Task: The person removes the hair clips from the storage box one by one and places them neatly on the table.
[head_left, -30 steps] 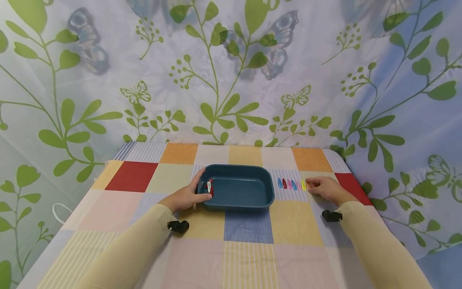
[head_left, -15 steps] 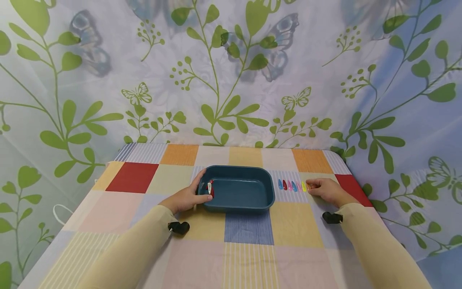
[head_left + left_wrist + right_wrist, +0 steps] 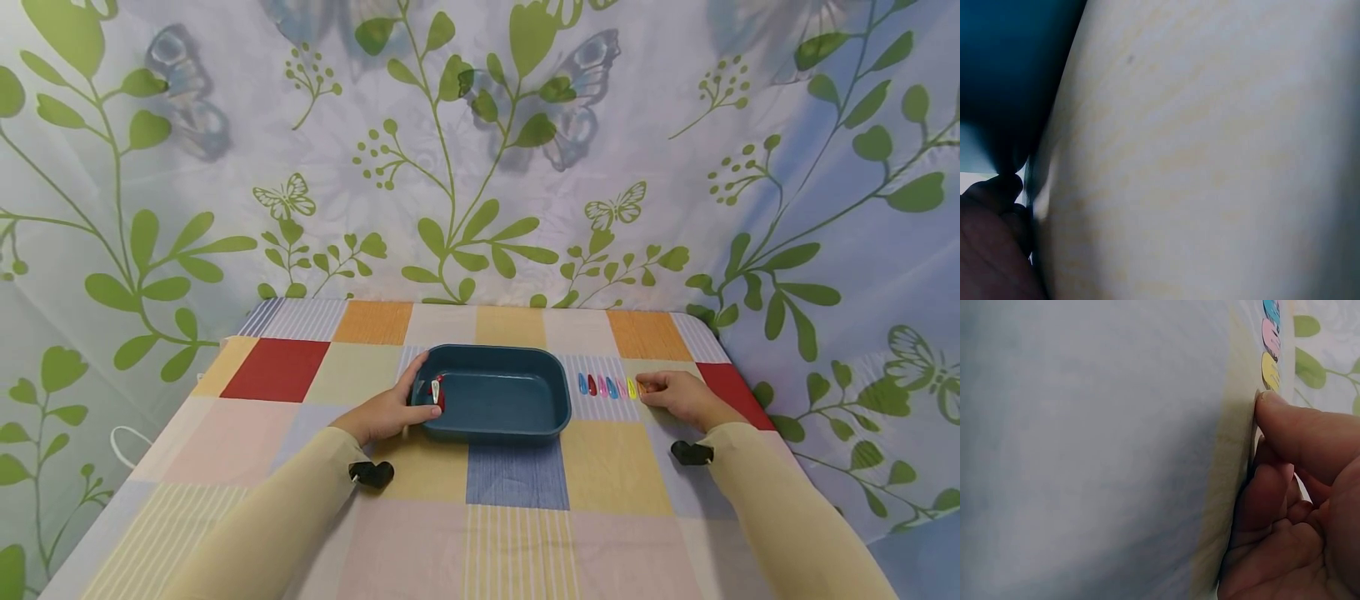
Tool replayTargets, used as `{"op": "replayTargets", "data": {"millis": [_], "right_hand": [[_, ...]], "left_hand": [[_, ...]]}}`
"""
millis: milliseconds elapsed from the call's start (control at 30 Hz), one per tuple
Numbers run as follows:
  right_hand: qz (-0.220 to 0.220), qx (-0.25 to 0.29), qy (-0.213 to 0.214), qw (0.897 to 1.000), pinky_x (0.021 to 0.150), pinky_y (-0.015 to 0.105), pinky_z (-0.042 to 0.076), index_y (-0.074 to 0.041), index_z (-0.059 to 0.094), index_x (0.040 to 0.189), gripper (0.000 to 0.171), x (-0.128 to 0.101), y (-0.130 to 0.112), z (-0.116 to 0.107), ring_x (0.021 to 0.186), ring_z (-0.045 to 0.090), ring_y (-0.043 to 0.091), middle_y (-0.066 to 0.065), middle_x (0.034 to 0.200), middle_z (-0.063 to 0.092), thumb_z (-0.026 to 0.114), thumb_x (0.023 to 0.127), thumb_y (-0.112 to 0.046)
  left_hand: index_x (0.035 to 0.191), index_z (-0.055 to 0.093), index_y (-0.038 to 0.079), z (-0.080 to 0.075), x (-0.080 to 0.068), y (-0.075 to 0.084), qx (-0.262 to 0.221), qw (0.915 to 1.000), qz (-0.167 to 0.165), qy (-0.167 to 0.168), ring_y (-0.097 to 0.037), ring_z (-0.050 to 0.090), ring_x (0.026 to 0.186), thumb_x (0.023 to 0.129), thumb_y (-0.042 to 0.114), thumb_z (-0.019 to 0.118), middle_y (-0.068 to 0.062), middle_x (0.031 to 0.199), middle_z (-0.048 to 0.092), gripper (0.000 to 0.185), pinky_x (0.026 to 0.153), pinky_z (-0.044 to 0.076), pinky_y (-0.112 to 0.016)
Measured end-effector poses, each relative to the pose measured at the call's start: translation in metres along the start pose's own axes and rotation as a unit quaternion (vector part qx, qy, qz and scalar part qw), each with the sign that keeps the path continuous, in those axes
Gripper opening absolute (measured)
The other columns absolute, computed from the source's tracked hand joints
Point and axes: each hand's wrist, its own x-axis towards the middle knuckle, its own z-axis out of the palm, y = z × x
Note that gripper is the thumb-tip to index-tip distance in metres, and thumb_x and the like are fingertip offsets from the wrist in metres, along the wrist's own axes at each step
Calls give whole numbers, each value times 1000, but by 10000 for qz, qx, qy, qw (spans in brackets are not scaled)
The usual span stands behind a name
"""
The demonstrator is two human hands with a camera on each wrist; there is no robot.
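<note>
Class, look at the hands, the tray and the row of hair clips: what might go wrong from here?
1. The clips lie close together in a row; the right hand, at the yellow clip, may knock its neighbours out of line.
2. The left hand grips only the tray at one end, so the tray might slide on the tablecloth.

**Counts on your counter**

You have one blue tray in front of you, with two hair clips inside it at its left end: one white, one red. To the right of the tray, a row of hair clips lies on the counter; you can count six plainly, and a seventh may sit under your fingertips. Two hands are in view: your left hand and your right hand.
</note>
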Motion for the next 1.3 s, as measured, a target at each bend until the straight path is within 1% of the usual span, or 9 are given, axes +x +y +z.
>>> {"op": "replayTargets", "data": {"millis": [367, 500, 633, 867, 967, 1033, 1100, 1200, 1300], "right_hand": [[-48, 69, -25, 10000, 75, 24, 45, 4, 48, 154, 67, -5, 0, 0, 107, 51, 27, 9, 109, 60, 75, 99, -23], [-66, 135, -19, 9999, 81, 24, 47, 2, 46, 156, 71, -8, 3, -1, 112, 50, 26, 11, 116, 61, 75, 99, -29], [8, 192, -23, 9998, 81, 27, 47, -1, 45, 158, 74, -9, 7, -2, 108, 52, 24, 11, 120, 63, 73, 100, -36], [-27, 577, -4, 9983, 80, 30, 48, 1, 43, 158, 68, -13, -4, -13, 94, 56, 22, 8, 100, 62, 66, 104, -33], [-258, 749, 62, 9968, 85, 27, 51, 1, 40, 160, 66, -14, -15, -20, 105, 61, 24, 18, 123, 65, 63, 106, -30], [-550, 899, 68, 9944, 88, 26, 55, 3, 38, 160, 66, -14, -26, -24, 115, 64, 33, 28, 144, 58, 62, 107, -28], [-774, 983, 31, 9921, 94, 27, 56, 2, 38, 161, 66, -14, -39, -26, 128, 61, 40, 29, 159, 46, 62, 108, -29], [-1094, 988, -56, 9891, 100, 31, 56, 4, 38, 160, 67, -16, -62, -28, 135, 58, 43, 31, 161, 42, 62, 108, -31], [-1403, 1018, -143, 9848, 100, 30, 55, 4, 38, 160, 65, -17, -87, -26, 129, 62, 28, 30, 160, 43, 62, 108, -28]], "left_hand": [[166, -4, 50, -1, -2, -1, 3, 10000, 50, -8, -44, 21, 160, 95, 50, 74, -9, 179, 2, 105, 124, 23, -70], [166, -3, 50, 1, -1, -3, -24, 10000, 65, -8, -44, 19, 161, 95, 49, 74, -8, 179, 1, 105, 124, 23, -69], [166, -3, 50, 3, -2, -1, -30, 10000, 19, -8, -43, 22, 160, 96, 48, 73, -8, 179, 3, 104, 124, 24, -69], [167, -1, 49, 3, -1, -2, -62, 10000, -10, 19, -43, 26, 157, 94, 51, 75, -11, 178, 9, 106, 124, 25, -68], [167, -2, 48, 3, 1, -3, -64, 10000, 40, 23, -42, 27, 157, 94, 49, 74, -12, 177, 10, 105, 124, 25, -68], [167, -2, 49, 3, 1, -3, -61, 10000, 72, 23, -42, 27, 157, 95, 48, 74, -12, 177, 10, 105, 123, 26, -68], [167, -1, 49, 2, 1, -3, -53, 9999, 81, 31, -42, 27, 157, 95, 49, 74, -12, 177, 9, 105, 123, 26, -68], [167, -1, 49, 1, 2, -2, -60, 9999, 78, 34, -42, 29, 156, 94, 50, 75, -12, 177, 11, 105, 123, 26, -68], [167, -1, 48, -1, 1, 0, -90, 9999, 90, 29, -42, 31, 155, 94, 50, 75, -12, 177, 12, 106, 124, 26, -67]]}}
